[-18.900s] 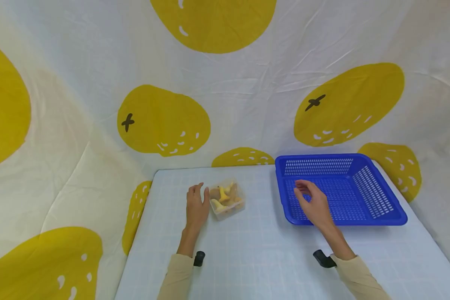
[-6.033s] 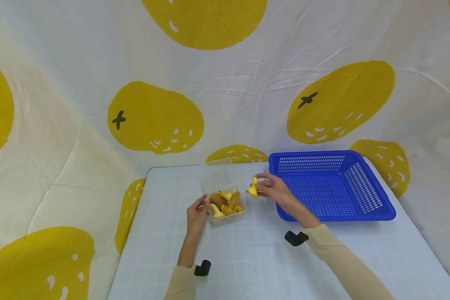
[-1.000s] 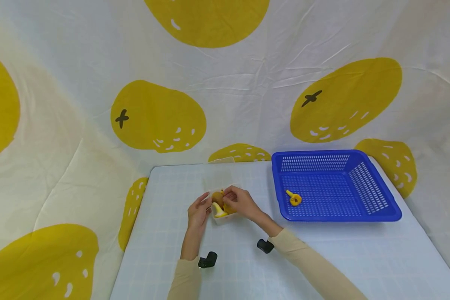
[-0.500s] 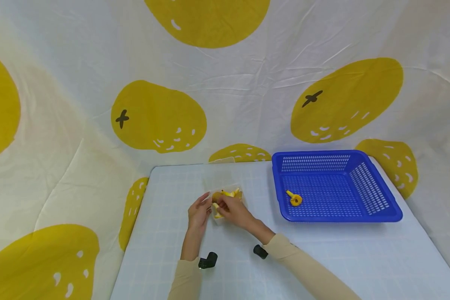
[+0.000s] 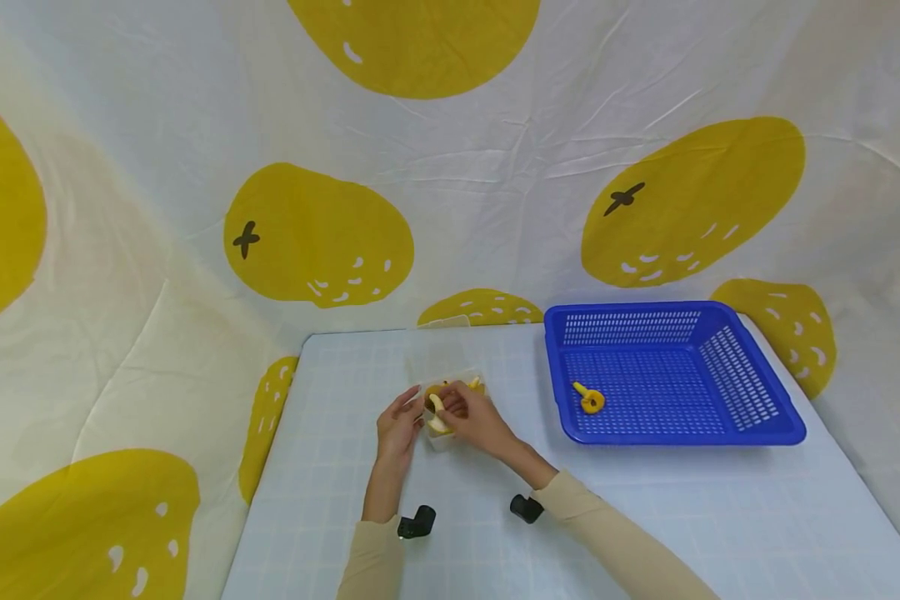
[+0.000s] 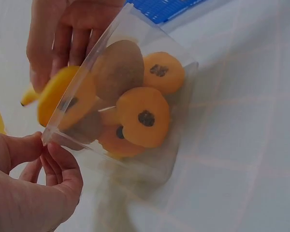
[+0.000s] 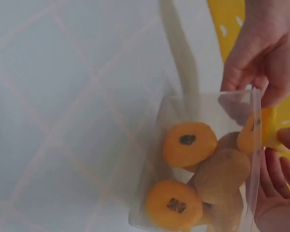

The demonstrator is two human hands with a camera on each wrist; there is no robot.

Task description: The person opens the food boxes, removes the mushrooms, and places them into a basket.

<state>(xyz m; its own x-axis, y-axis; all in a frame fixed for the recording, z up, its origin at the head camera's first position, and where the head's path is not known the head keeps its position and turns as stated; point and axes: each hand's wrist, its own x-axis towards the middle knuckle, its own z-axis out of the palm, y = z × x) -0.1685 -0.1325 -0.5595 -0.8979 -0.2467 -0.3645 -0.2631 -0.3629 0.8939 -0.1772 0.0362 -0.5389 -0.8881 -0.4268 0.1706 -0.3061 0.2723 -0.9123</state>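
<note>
Right hand (image 5: 476,417) in the head view has its fingers drawn together on a yellow piece (image 5: 437,405) at the mouth of the clear box (image 5: 444,444); one lone piece (image 5: 592,402) lies in the blue basket (image 5: 682,438), so the work seems barely begun. From the left wrist, the left hand (image 6: 41,179) pinches the box's rim; several orange and brown pieces (image 6: 144,118) lie inside, left to handle. From the right wrist, thumb and fingers grip the yellow piece.

The left grip (image 6: 38,186) pinches a clear plastic box (image 6: 180,113) containing rounded orange pieces (image 6: 135,126); the right grip (image 6: 70,36) holds a stemmed yellow piece (image 6: 57,95).
</note>
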